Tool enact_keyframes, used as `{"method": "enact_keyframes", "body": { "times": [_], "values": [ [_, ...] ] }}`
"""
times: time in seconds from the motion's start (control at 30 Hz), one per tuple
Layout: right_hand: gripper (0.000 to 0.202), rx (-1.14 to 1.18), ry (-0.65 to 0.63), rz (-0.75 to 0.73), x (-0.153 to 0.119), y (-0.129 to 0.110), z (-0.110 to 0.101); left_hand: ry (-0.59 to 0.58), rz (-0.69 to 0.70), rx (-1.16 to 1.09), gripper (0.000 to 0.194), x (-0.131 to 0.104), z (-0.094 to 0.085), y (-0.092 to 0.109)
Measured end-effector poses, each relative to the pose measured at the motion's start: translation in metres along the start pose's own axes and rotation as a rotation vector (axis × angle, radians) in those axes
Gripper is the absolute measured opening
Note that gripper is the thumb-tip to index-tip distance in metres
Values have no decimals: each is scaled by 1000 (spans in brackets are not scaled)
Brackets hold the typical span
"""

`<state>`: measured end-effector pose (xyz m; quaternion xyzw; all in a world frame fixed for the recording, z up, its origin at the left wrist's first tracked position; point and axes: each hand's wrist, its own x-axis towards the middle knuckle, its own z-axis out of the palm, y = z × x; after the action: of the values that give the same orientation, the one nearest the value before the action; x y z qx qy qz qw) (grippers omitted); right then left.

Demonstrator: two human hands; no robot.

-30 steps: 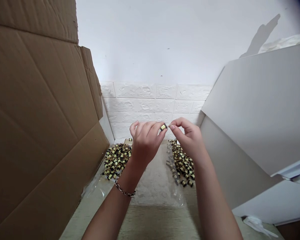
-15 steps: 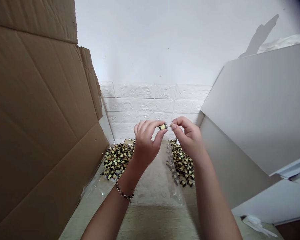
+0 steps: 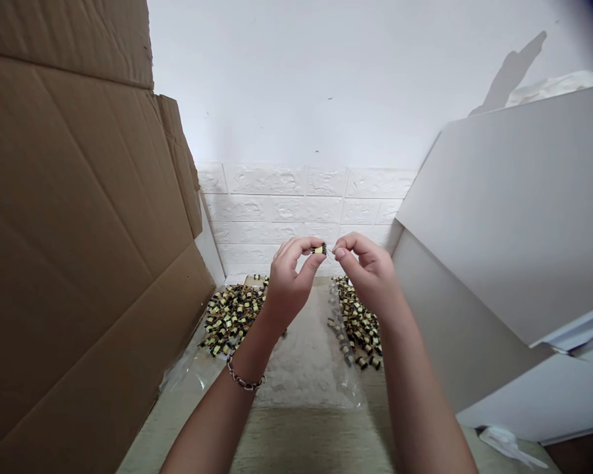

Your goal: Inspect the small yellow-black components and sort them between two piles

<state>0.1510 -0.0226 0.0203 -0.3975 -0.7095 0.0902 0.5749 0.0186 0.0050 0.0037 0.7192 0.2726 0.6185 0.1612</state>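
Note:
Between the thumb and fingers of my left hand (image 3: 292,271) is a small coil transformer (image 3: 319,249), a yellow-wrapped black bobbin with pins along its right end. A thin wire (image 3: 330,252) runs from that end toward my right hand (image 3: 366,268). Thumb and forefinger of the right hand are pinched on the wire's free end. Both hands are raised above the work surface. Below and to the left lies a pile of similar coil transformers (image 3: 232,316) with brownish leads. Another pile (image 3: 360,322) lies below the right hand, partly hidden by the forearm.
A clear plastic bag (image 3: 311,368) lies flat on the pale table (image 3: 321,441) between the piles. A tall cardboard sheet (image 3: 79,230) walls off the left, white panels (image 3: 504,217) the right. A white brick-patterned wall (image 3: 286,181) stands behind.
My left hand has turned slightly with the coil transformer, which sits a little further left. The gap to the right hand shows more wire. My right hand has barely moved.

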Motion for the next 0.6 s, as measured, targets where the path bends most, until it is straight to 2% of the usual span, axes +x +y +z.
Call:
{"method": "enact_keyframes", "body": {
  "times": [0.2,0.3,0.4,0.47,0.6],
  "values": [
    [10,0,36,-21,0,-1,2,-180,-339,-626,27,2,6,-10],
    [9,-3,77,-43,0,-4,1,-274,-468,-852,27,2,6,-9],
    [8,49,144,-71,-2,-13,-2,-301,-556,-958,22,1,6,-7],
    [7,100,238,-104,-6,-23,-7,-302,-623,-971,21,0,10,-5],
    [11,139,519,-208,-22,-41,-31,-352,-743,-977,22,-9,35,0]
  ]
}}
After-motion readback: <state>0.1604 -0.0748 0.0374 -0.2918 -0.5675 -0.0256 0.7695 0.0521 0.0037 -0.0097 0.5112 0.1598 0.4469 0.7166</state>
